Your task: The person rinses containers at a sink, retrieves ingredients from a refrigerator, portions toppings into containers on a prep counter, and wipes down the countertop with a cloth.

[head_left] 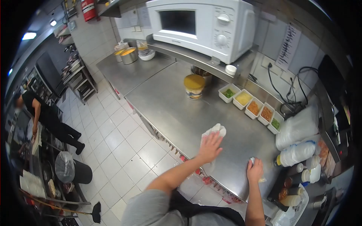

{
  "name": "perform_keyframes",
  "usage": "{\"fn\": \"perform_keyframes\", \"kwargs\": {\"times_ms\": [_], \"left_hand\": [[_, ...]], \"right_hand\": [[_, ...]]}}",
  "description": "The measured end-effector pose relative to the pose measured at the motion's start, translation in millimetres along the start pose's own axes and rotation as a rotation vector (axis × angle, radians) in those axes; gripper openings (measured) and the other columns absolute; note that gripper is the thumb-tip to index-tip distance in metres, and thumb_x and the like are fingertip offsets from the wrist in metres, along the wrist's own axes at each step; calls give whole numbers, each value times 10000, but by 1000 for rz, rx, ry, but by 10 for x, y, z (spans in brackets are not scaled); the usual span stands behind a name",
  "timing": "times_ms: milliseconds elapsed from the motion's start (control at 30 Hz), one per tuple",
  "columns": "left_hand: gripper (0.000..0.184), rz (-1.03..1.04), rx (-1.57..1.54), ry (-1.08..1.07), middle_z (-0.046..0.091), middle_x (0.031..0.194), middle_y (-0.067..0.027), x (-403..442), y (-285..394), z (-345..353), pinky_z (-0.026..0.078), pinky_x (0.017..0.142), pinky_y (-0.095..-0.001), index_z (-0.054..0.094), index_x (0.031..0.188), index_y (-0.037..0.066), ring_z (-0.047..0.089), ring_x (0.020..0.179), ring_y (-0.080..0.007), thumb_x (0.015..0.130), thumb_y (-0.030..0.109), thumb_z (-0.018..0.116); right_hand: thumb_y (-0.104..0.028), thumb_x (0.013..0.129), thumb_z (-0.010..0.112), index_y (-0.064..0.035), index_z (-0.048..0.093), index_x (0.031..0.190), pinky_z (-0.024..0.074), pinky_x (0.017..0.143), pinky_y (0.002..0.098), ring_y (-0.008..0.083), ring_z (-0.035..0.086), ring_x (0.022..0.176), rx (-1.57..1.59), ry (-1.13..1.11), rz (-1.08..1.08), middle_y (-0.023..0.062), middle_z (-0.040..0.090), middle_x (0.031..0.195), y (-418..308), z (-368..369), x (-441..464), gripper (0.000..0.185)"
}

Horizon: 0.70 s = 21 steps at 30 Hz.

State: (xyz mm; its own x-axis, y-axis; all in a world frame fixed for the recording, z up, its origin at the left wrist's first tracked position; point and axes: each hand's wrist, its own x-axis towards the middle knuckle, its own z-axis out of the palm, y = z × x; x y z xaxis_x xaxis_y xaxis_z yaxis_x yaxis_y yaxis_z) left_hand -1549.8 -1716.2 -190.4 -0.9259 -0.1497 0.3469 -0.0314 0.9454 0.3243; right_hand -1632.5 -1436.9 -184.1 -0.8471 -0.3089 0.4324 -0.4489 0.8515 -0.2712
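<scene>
My left hand [211, 147] presses a crumpled white wiping cloth [221, 129] against the steel worktop [169, 109]. Its fingers lie over the cloth, which sticks out past the fingertips and below the palm. Farther right, near the front edge, my right hand [255, 170] is closed with its fingers curled down at the steel surface. Small whitish bits show at its fingertips and beside its palm; what it holds is mostly hidden. A yellow-lidded tub [194, 86] and several white containers of chopped food [253, 108] stand beyond both hands.
A white microwave [203, 26] sits on a shelf above the worktop. Bottles [298, 154] and a plastic basket [298, 205] crowd the right side. Metal pots [129, 55] stand at the far left end. Across the tiled floor, a person in black [49, 113] stands near a bin [81, 171].
</scene>
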Motion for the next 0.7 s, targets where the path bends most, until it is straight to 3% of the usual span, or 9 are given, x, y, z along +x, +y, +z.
{"fn": "perform_keyframes", "kwargs": {"times_ms": [100,167,267,367,467,600,700], "left_hand": [[573,-44,32,12,278,1527,-138,173,345,343,178,1122,-569,383,1420,58,240,1415,-347,931,323,521],[554,165,-121,-217,351,1494,-120,145,537,297,190,1139,-514,405,1397,39,278,1405,-307,933,320,518],[542,398,-271,-143,413,1453,-110,-109,287,159,203,1145,-476,423,1385,44,324,1384,-277,926,312,527],[501,280,-213,65,442,1419,-120,-102,-705,-34,222,1126,-496,470,1341,39,366,1352,-289,910,285,537],[465,107,-66,99,473,1379,-143,11,-2137,-544,279,1068,-520,494,1309,37,383,1331,-324,896,246,528],[541,-195,117,78,367,1492,-112,106,-3931,-1201,195,1140,-520,397,1415,71,286,1405,-308,929,295,473],[549,-366,223,51,318,1520,-107,178,-4894,-1637,188,1147,-514,376,1429,64,248,1424,-304,940,303,451]], "right_hand": [[-272,894,576,-23,570,1067,461,789,476,389,561,945,-67,-20,104,189,570,993,89,-40,33,303],[-271,901,565,-19,563,1056,451,797,488,402,553,953,-115,-4,152,201,564,1003,205,-30,14,296],[-278,914,547,-13,544,1016,440,806,499,406,549,957,-195,63,201,203,560,1001,428,-42,1,284],[-307,938,515,-21,522,993,445,800,499,395,551,967,-308,51,296,196,558,1018,570,-99,-49,292],[-343,957,486,-31,504,1010,454,789,500,398,559,965,-415,41,486,195,559,1020,475,-146,-119,317],[-353,963,476,-35,497,1036,456,778,505,403,565,965,-484,54,725,194,568,1041,32,75,-274,327],[-314,964,491,11,507,1107,461,807,490,424,557,1005,-377,-10,549,237,564,1099,-853,227,-448,356]]}}
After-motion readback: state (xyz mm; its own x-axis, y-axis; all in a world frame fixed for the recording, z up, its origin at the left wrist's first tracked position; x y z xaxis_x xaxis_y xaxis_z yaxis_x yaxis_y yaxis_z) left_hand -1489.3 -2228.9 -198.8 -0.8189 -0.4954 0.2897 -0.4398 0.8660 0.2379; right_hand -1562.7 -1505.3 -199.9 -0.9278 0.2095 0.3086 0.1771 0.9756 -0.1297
